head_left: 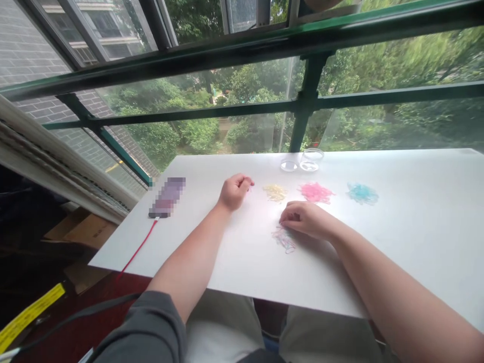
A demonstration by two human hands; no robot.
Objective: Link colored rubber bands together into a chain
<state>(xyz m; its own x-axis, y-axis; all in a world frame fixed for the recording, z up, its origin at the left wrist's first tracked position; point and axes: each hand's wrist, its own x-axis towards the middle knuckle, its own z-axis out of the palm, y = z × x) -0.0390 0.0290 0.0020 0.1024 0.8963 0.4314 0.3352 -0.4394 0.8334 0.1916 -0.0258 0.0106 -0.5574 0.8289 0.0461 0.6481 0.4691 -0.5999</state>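
Observation:
My left hand (pixel 235 192) is closed above the white tabletop, left of the yellow rubber bands (pixel 275 192). A little purple-pink shows at its fingertips; whether it is held or lies beneath is unclear. Curled fingers of my right hand (pixel 308 219) come down at the upper edge of a loose heap of mixed-colour rubber bands (pixel 284 241). Anything pinched in them is too small to make out. Beyond the right hand lies a pile of pink rubber bands (pixel 316 192), and farther right a pile of blue rubber bands (pixel 362 193).
Clear round containers (pixel 309 166) stand at the far edge of the white table (pixel 416 217). On the left lies a pixelated phone (pixel 168 197) with a red cable (pixel 140 245). A green window railing (pixel 234 53) runs behind; a cardboard box (pixel 85 229) sits below left.

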